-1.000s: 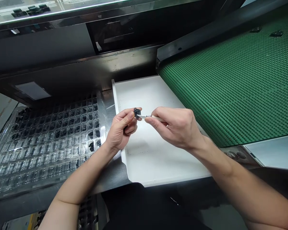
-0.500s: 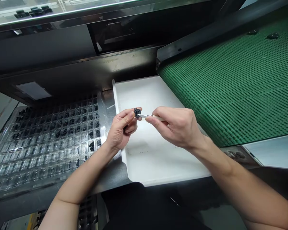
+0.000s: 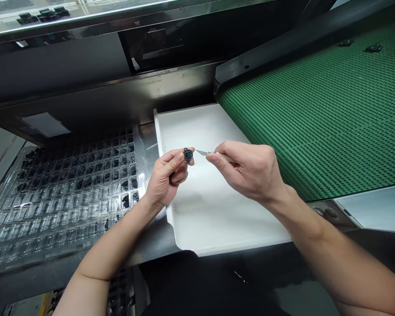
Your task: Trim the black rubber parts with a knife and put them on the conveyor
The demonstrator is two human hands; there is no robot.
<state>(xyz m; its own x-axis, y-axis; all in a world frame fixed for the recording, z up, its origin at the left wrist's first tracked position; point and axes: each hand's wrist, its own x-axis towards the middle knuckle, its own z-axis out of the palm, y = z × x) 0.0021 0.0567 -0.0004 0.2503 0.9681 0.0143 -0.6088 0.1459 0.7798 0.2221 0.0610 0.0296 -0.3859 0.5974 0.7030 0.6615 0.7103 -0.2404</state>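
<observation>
Between the thumb and fingers of my left hand (image 3: 166, 177) is a small round black plastic part (image 3: 188, 155) with holes in its face, which is turned towards me. My right hand (image 3: 246, 169) is closed around the handle of a craft knife (image 3: 202, 152). Its thin pointed blade aims left at the black part, with a small gap between tip and part. Both hands are above a white tray (image 3: 197, 228).
On the left lies a clear plastic blister tray (image 3: 59, 206), some pockets filled with black parts. A green conveyor belt (image 3: 316, 114) on the right carries a few black pieces (image 3: 373, 48). A metal ledge (image 3: 171, 83) runs along the back.
My right hand has drawn the knife back to the right and slightly up, so its blade has come away from the black part. My left hand has stayed nearly still.
</observation>
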